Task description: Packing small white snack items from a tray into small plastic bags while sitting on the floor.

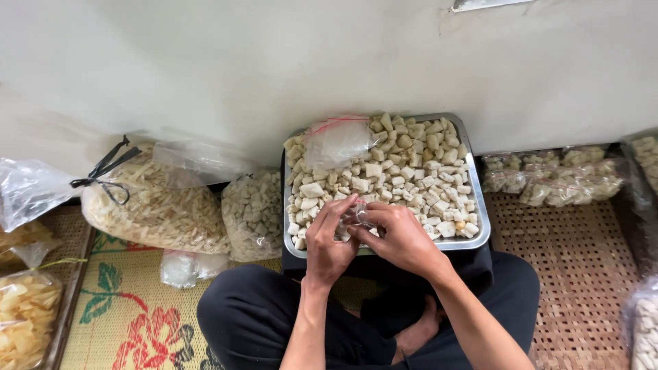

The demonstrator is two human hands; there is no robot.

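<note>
A steel tray (480,226) heaped with pale, cube-like snack pieces (404,171) rests in front of my crossed legs. Both my hands meet over its near edge. My left hand (327,240) and my right hand (397,236) pinch a small clear plastic bag (356,216) between their fingers. A stack of empty clear bags with a red strip (337,140) lies on the pieces at the tray's far left.
A big tied bag of pale chips (154,205) and a bag of cubes (253,212) stand left of the tray against the white wall. Small filled packets (548,179) lie at right on a woven mat. A bag of yellow chips (26,315) sits far left.
</note>
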